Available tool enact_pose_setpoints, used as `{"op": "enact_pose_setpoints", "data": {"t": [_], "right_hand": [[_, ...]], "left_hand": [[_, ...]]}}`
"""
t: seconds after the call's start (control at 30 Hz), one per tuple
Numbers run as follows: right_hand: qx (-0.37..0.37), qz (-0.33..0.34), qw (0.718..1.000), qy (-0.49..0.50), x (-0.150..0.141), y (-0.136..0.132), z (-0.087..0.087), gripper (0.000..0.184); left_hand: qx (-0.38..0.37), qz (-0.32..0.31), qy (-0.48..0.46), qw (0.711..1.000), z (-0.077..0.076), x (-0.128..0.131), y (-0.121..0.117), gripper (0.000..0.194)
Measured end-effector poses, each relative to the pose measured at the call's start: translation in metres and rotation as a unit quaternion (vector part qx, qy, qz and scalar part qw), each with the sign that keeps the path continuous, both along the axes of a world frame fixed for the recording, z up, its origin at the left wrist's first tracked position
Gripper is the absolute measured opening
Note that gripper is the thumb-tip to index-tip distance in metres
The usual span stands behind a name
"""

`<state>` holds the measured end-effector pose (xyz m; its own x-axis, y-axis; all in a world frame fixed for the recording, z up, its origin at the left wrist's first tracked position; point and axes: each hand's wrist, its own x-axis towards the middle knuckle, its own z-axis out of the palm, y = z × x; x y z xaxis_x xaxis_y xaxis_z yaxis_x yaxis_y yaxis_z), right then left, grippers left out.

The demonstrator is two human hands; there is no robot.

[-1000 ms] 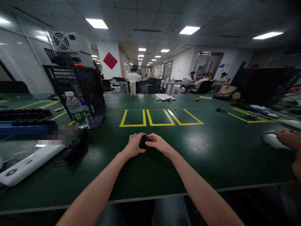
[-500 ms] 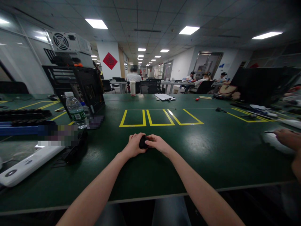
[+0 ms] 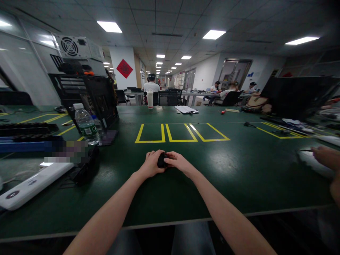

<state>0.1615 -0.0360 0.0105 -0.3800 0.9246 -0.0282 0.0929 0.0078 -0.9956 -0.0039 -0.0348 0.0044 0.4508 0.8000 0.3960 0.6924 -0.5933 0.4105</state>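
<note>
A small black rounded object (image 3: 161,161) sits between my hands at the middle of the green table (image 3: 170,198); its kind I cannot make out. My left hand (image 3: 152,164) is wrapped round its left side, thumb toward me. From the right, my right hand (image 3: 177,163) grips it with thumb and fingers, the thumb lying across its near face. Both hands cover much of the object. Beyond them, three yellow tape outlines (image 3: 181,141) are marked on the tabletop.
On the left stand a water bottle (image 3: 89,127), an open black computer case (image 3: 99,99) and a white power strip (image 3: 34,186). A clipboard with papers (image 3: 186,109) and a white cup (image 3: 150,100) are at the back. At right, another person's hand (image 3: 326,157) holds something thin.
My hands and the black object keep almost the same place and grip. The other person's hand at the right edge shifts slightly.
</note>
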Motion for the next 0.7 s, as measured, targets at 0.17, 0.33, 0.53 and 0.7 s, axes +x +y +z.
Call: {"op": "enact_pose_setpoints", "data": {"t": [0.17, 0.33, 0.53, 0.7], "right_hand": [[0.012, 0.05, 0.999, 0.011, 0.0043, -0.0038, 0.0044, 0.04], [0.032, 0.017, 0.999, 0.012, 0.0017, -0.0077, 0.0079, 0.029], [0.005, 0.003, 1.0, -0.02, 0.0009, -0.0037, 0.0048, 0.035], [0.028, 0.041, 0.999, -0.013, 0.0036, -0.0054, 0.0073, 0.035]], "left_hand": [[0.004, -0.005, -0.001, 1.0, 0.0009, 0.0001, -0.0008, 0.056], [0.012, -0.008, -0.006, 1.0, -0.0008, 0.0002, 0.0004, 0.055], [0.015, -0.017, -0.007, 1.0, -0.0023, -0.0017, 0.0011, 0.057], [0.013, -0.014, -0.002, 1.0, -0.003, -0.0019, 0.0016, 0.057]]}}
